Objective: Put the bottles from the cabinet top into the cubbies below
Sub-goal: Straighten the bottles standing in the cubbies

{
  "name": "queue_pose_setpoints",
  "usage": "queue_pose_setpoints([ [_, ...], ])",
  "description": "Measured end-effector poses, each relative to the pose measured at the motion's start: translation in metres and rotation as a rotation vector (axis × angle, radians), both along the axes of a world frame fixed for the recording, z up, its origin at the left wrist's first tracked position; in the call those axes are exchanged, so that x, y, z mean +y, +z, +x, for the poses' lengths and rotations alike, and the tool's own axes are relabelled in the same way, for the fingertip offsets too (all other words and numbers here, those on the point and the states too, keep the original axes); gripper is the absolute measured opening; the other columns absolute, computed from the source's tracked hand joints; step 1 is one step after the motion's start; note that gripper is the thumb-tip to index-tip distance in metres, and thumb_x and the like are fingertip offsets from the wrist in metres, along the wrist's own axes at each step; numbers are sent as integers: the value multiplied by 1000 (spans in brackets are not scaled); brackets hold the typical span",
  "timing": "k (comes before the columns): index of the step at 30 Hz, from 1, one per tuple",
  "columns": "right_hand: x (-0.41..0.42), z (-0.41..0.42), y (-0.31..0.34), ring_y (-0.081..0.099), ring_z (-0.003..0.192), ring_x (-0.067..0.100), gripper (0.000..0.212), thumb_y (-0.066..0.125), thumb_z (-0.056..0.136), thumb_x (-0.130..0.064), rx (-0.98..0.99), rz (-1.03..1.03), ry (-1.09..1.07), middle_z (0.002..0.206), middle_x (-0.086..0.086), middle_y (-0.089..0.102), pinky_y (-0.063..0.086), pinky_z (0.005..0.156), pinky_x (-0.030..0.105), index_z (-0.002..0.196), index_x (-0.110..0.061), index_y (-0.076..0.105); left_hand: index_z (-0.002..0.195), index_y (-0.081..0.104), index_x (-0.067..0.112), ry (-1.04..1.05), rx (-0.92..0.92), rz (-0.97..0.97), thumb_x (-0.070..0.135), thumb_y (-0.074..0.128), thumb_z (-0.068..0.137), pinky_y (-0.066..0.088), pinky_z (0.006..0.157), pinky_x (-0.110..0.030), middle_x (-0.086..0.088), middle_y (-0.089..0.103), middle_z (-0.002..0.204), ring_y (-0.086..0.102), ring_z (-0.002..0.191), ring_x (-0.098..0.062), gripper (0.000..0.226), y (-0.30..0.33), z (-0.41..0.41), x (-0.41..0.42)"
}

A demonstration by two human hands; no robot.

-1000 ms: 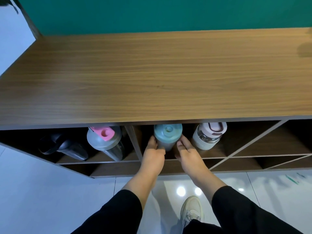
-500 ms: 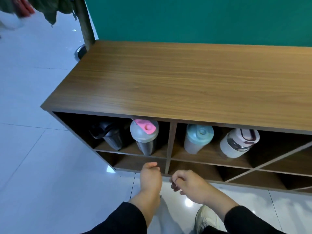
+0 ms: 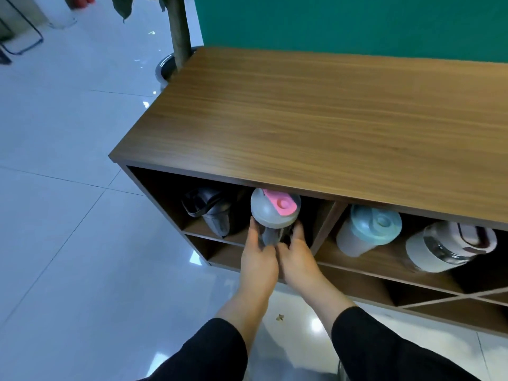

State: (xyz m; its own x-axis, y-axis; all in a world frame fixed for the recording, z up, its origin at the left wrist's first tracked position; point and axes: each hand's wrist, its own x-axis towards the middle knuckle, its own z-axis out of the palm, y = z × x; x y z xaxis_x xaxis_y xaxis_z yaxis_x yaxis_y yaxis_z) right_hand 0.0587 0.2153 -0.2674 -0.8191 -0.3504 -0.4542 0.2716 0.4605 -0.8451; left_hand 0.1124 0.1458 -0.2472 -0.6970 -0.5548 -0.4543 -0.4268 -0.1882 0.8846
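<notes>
A wooden cabinet [image 3: 316, 127] has a bare top and open cubbies below. In the left cubby stand a black bottle [image 3: 211, 213] and a grey shaker bottle with a pink cap [image 3: 275, 210]. My left hand [image 3: 258, 259] and my right hand [image 3: 298, 257] both wrap around the grey shaker's dark lower body, one on each side. The right cubby holds a bottle with a teal lid [image 3: 368, 229] and a clear bottle with a pale pink lid [image 3: 450, 246], both leaning.
A green wall [image 3: 357, 23] runs behind the cabinet. A plant trunk in a metal pot [image 3: 178, 37] stands at the cabinet's far left corner. Glossy white floor tiles [image 3: 68, 215] lie to the left. Lower cubbies with diagonal dividers [image 3: 439, 301] sit at the bottom right.
My hands let go of the teal-lid bottle, pulled back, then moved left and closed around the grey shaker. The view has shifted left.
</notes>
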Motion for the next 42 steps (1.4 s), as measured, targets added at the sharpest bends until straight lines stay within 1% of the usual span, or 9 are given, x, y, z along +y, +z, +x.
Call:
queue_pose_setpoints([
  [4,3,9,-4,29,149,21,77,48,100,-8,23,-7,42,164,8,26,27,114,30,160,-24,4,156,35,36,-27,0,2,-3,42,94,45,113,-42,4,58,148,54,134,-16,74,-5,-14,-19],
  [8,5,7,-8,18,154,18,80,49,101,-9,37,-22,-1,168,6,17,22,119,32,160,-27,-1,158,30,33,-3,6,27,-3,41,95,46,108,-37,4,50,154,50,138,-18,73,-6,-16,-23],
  [15,7,9,-10,21,153,16,79,47,103,-12,22,-38,40,168,0,17,24,109,25,160,-33,-4,159,29,32,-44,18,24,-4,40,97,39,118,-46,2,46,158,45,143,-18,71,-7,-14,-20],
  [19,9,10,-4,37,143,15,79,48,103,-12,20,-20,31,161,-7,24,32,104,25,161,-30,-3,161,25,30,-41,-10,63,-1,39,100,36,116,-35,5,42,159,40,146,-18,70,1,-13,-21],
  [26,0,40,2,56,127,17,44,49,103,-21,5,97,202,141,1,60,42,112,34,146,-18,52,134,57,8,543,-214,283,7,39,98,47,105,-54,-22,65,119,62,107,-37,40,-12,10,-51],
  [29,-20,47,8,39,143,11,50,46,105,-22,36,31,255,155,-6,43,28,110,20,155,-24,37,142,49,15,594,-213,188,5,36,99,55,89,-46,-23,63,127,64,101,-35,45,-6,6,-86],
  [35,-61,44,6,24,151,9,64,41,107,-23,-40,-127,256,165,-7,24,22,112,21,161,-33,8,150,44,23,330,-73,11,3,42,103,46,78,-20,-3,63,137,59,110,-17,52,6,7,-125],
  [39,-84,37,-6,23,151,8,68,41,107,-20,-68,-193,206,167,-4,19,20,113,21,160,-32,2,109,61,40,152,-23,-36,-7,35,99,47,81,-18,8,70,109,63,100,-5,55,7,12,-127],
  [42,-97,30,-15,24,151,10,68,41,106,-16,-65,-200,177,166,-1,22,21,113,22,160,-32,3,106,65,40,124,-8,-46,-10,34,95,50,104,-36,0,75,115,67,114,-18,60,1,11,-132],
])
